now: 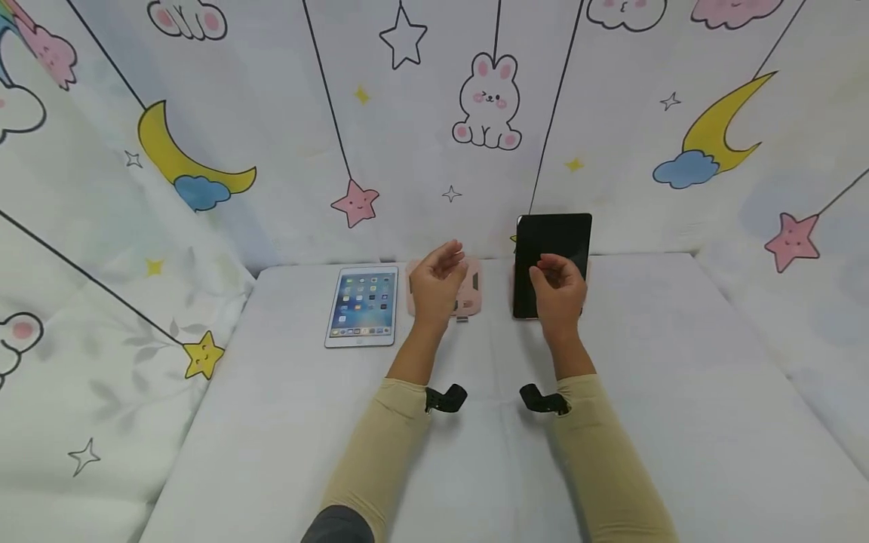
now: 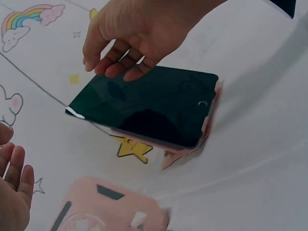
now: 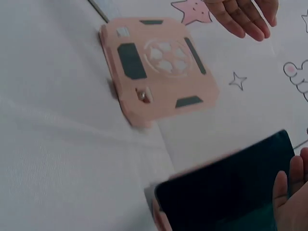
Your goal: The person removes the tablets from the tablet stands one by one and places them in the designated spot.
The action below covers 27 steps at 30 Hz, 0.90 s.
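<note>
Dim, slightly blurred wrist views

No text, brand or number was legible. On the desk, a white tablet's lit screen displayed rows of app icons, their captions apparently too small to make out. A black tablet bore only a pale ring mark on its dark screen; a pink case carried no readable lettering.
</note>
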Motion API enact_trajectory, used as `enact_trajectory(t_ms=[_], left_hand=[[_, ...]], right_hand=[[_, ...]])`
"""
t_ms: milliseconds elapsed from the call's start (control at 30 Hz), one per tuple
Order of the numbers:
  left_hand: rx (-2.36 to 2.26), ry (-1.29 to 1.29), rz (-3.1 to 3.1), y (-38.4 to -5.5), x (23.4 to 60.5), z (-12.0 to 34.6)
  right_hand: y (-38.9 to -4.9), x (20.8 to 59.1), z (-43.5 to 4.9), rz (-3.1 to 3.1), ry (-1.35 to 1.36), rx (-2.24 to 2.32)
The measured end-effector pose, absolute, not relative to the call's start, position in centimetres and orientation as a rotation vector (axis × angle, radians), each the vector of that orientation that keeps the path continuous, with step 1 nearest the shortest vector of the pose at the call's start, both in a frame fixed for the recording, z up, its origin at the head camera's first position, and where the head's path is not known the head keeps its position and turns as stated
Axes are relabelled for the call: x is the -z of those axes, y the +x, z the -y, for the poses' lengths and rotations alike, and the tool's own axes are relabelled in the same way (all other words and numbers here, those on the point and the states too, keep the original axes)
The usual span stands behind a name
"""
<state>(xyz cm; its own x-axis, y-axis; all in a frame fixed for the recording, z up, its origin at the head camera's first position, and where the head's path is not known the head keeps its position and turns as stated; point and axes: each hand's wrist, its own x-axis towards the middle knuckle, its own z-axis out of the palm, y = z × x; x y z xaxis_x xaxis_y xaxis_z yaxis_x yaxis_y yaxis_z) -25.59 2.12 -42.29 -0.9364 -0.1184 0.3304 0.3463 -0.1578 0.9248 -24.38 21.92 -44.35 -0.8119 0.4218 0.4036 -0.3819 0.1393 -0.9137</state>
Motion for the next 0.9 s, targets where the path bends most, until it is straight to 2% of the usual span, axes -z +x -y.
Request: enact_trajectory(t_ms=[400,700,900], left_hand=[[2.19,-0.336,1.844,-27.0,47.7,-9.4],[2.3,-0.182,1.882,-26.5,50.7,-11.5],[2.323,-0.131,1.869,-26.5,51.9,-12.1]], right_hand=[[-24.1,47.4,-28.8,1.935,-0.365,-1.654],[-23.6,49.7,-30.8,2.026,-0.516,-1.629],[-24.0,51.1,-31.7,2.092,-0.47,-1.629]])
